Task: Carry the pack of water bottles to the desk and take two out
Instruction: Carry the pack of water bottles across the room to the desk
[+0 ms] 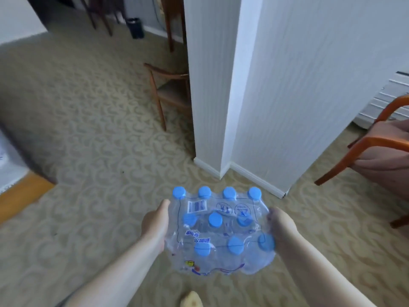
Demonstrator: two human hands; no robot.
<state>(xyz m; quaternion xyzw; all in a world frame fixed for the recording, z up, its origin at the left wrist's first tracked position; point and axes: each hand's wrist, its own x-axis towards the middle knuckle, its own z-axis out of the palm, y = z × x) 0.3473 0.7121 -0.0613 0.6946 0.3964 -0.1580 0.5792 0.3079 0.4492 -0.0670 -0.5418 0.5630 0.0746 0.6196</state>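
A shrink-wrapped pack of water bottles [219,229] with several blue caps hangs in front of me, low in the view, above the carpet. My left hand [156,224] presses against its left side, and my right hand [280,227] grips its right side. The clear wrap carries a barcode and blue print. No desk top is plainly in view.
A white wall corner [223,107] juts out just ahead of the pack. A wooden chair [170,91] stands behind it at the left, an orange-framed armchair [376,147] at the right. A wooden furniture edge [20,196] sits at far left. Patterned carpet stretches ahead to the left.
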